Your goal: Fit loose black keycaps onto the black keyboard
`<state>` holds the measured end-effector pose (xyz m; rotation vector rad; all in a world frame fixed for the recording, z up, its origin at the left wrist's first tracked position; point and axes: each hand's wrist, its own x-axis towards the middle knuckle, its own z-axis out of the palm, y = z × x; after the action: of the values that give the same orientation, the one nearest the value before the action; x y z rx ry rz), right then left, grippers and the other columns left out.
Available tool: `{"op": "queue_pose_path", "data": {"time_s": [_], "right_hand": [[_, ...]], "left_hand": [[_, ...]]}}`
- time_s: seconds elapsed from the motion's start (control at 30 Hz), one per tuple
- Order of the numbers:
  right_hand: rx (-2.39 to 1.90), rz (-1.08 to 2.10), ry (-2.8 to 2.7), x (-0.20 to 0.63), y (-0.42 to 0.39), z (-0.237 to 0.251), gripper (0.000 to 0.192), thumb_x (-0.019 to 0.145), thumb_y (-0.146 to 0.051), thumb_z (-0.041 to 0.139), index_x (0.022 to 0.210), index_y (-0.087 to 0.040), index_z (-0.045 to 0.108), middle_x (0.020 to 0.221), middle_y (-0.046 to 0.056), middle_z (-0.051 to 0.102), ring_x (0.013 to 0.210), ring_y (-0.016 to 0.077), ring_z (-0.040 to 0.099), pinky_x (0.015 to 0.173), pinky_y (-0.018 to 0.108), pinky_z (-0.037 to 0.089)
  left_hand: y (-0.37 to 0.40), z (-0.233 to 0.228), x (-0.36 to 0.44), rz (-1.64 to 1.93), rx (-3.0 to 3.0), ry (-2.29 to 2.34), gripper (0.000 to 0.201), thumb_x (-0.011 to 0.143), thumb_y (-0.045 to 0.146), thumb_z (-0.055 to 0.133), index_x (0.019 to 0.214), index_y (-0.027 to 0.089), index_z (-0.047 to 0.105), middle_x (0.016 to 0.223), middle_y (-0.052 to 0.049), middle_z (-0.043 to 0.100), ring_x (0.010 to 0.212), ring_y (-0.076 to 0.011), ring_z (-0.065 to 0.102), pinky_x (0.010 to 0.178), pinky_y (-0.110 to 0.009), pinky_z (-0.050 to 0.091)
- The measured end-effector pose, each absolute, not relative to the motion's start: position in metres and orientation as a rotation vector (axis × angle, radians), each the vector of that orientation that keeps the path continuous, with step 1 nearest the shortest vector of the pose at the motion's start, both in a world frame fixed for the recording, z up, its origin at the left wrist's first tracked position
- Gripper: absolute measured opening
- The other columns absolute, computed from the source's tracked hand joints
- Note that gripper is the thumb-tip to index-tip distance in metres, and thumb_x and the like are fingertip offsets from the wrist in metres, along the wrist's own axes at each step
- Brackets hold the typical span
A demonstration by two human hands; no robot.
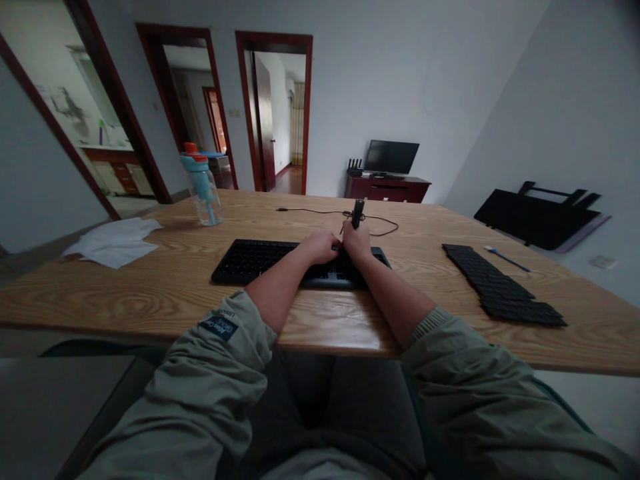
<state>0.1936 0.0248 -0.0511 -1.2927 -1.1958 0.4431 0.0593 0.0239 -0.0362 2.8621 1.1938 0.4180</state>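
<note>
kbd [327, 275] near tbl [345, 323] front edge, open space r.

Red-capped clear water bottle [203, 189], upright on wooden table [150, 293]; dark-screened monitor [391, 157] on reddish-brown cabinet [413, 193]; black router [355, 171], just left of monitor; brown door [264, 120], standing open; pale curtain [297, 127] beyond.

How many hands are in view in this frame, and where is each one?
2. The left hand is over the keyboard; the right hand is beside the left one, gripping a dark tool. Some fingers are hidden, but no other hand shows.
</note>
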Motion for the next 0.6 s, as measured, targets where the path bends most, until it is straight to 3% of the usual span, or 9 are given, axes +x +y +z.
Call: {"op": "queue_pose_path", "data": {"time_s": [0.2,0.4,0.6], "right_hand": [[-1.357,0.317,-1.254,0.186,0.025,-0.048,0.028,0.087,-0.024,0.047,0.059,-0.024,0.04,0.055,-0.002,0.043,0.055,0.0168,0.042,0.053,0.029,0.03],[-1.367,0.204,-1.368,0.18,0.026,-0.049,0.028,0.087,-0.026,0.047,0.06,-0.024,0.043,0.058,0.0,0.046,0.058,0.0182,0.042,0.057,0.03,0.031],[-1.272,0.41,-1.145,0.189,0.028,-0.05,0.027,0.085,-0.026,0.049,0.06,-0.025,0.039,0.053,-0.003,0.04,0.052,0.0153,0.04,0.05,0.028,0.031]], "left_hand": [[0.024,-0.037,0.061,0.438,2.83,1.207,0.029,0.081,0.025,0.057,0.098,0.02,0.079,0.104,-0.01,0.076,0.097,-0.0255,0.069,0.086,-0.031,0.052],[0.019,-0.036,0.061,0.468,2.745,1.28,0.035,0.08,0.025,0.061,0.111,0.016,0.074,0.109,-0.014,0.075,0.102,-0.0278,0.068,0.087,-0.032,0.052],[0.025,-0.037,0.056,0.447,2.822,1.108,0.032,0.083,0.024,0.056,0.106,0.022,0.079,0.106,-0.007,0.076,0.097,-0.0227,0.068,0.088,-0.029,0.051]]}}
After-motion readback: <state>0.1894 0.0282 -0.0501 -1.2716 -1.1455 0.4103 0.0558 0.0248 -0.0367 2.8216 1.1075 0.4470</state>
